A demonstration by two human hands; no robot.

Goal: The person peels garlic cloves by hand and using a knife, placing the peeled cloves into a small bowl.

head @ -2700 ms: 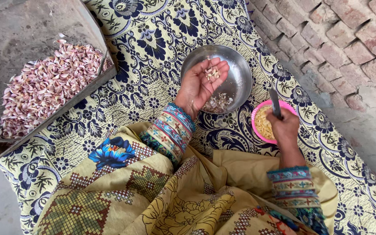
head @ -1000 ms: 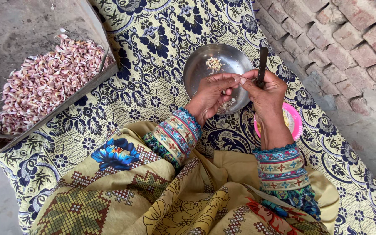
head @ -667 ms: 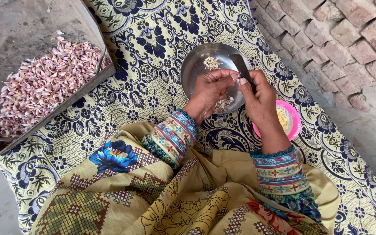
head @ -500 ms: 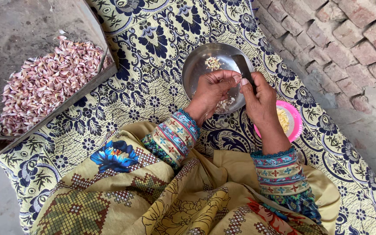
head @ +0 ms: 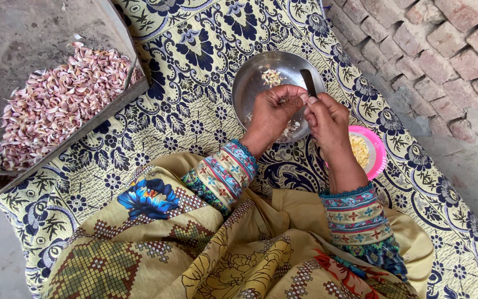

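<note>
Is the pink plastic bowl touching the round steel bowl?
Cannot tell. In the head view the right hand covers the space between the pink plastic bowl and the round steel bowl.

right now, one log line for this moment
left hand: pinching garlic clove | right hand: holding knife | both above steel bowl | pink bowl beside

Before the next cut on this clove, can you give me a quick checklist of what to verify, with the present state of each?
1. Left hand pinches a small clove at its fingertips: ok, though the clove is mostly hidden.
2. Right hand grips the knife, blade pointing away from the body: ok.
3. Both hands sit above the steel bowl, so peel would fall in: ok.
4. Pink bowl of peeled cloves close to the right hand: ok.
5. Pile of unpeeled garlic in the tray at left: ok.
6. Blade edge clear of the left fingertips: cannot tell.
</note>
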